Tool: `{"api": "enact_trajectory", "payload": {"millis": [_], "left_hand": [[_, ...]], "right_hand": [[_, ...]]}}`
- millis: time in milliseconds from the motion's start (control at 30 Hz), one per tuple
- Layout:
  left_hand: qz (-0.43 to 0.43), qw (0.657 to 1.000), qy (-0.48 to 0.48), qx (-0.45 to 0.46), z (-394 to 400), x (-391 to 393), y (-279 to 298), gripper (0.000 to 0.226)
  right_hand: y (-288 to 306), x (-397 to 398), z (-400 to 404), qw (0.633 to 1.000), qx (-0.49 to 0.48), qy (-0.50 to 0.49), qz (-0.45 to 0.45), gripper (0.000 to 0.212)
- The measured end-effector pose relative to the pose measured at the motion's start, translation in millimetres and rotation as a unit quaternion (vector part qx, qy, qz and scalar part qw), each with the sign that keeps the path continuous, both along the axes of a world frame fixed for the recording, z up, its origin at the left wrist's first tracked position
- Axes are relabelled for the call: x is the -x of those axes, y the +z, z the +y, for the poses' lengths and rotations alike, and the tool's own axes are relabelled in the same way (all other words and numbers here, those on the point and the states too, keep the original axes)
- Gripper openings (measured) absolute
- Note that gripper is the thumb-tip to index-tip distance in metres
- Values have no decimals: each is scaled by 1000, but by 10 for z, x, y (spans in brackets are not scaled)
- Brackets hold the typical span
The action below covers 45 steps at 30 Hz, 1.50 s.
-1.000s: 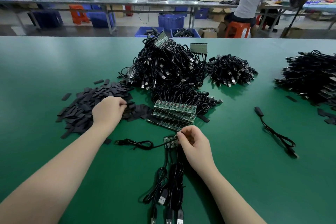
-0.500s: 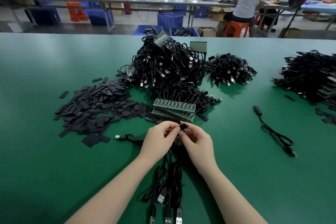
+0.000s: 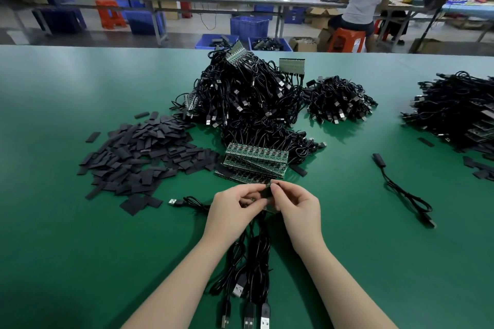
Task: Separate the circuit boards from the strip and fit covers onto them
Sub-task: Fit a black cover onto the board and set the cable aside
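Green matting covers the table (image 3: 80,262) where I work, and my two hands meet at its middle, close to me. My left hand (image 3: 232,208) and my right hand (image 3: 299,205) both have their fingers curled in, pinching between them a small black cover (image 3: 268,189) held just above the table; whether a board sits inside it I cannot tell, as my fingers hide it. Black cables with USB plugs (image 3: 251,270) trail from under my hands toward me. Just beyond my fingertips lies a stack of green circuit board strips (image 3: 255,161), and behind it rises a large tangled heap of black cables (image 3: 246,96). To my left spreads a loose pile of flat black covers (image 3: 136,152). To my right a single cable (image 3: 401,189) lies alone, with another cable heap (image 3: 459,109) further right. Beyond the table a person sits on an orange stool (image 3: 346,40).
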<state>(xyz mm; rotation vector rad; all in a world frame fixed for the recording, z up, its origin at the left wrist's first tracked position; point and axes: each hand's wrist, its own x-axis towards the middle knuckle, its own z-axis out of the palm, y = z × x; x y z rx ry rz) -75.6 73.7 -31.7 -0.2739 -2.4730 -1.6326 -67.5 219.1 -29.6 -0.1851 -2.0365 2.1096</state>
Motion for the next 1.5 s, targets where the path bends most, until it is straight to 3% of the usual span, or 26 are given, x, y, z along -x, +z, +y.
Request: {"api": "enact_trajectory", "payload": {"millis": [133,267,733,833,1100,1300,1500], "left_hand": [[-13,1000,4,-21,-18,14,-16,32],[-14,999,-10,-36,-38,36,-13,40],[-34,999,-21,-31,-48,42,-8,11],[-28,999,-30,-18,-37,22,-12,14],[32,987,-58,148,-5,-25,-2,36],[90,962,-102,237,-103,16,-22,19],[94,985,11,142,-83,-35,-30,18]], "right_hand": [[28,-28,12,998,42,55,-7,17],[47,-38,42,996,11,94,-5,24],[103,-77,67,996,5,82,18,22],[84,-81,58,999,-11,47,21,19],[77,-50,103,996,89,-17,-9,12],[74,-57,98,996,85,-29,-2,14],[61,-51,112,997,76,-30,1,11]]}}
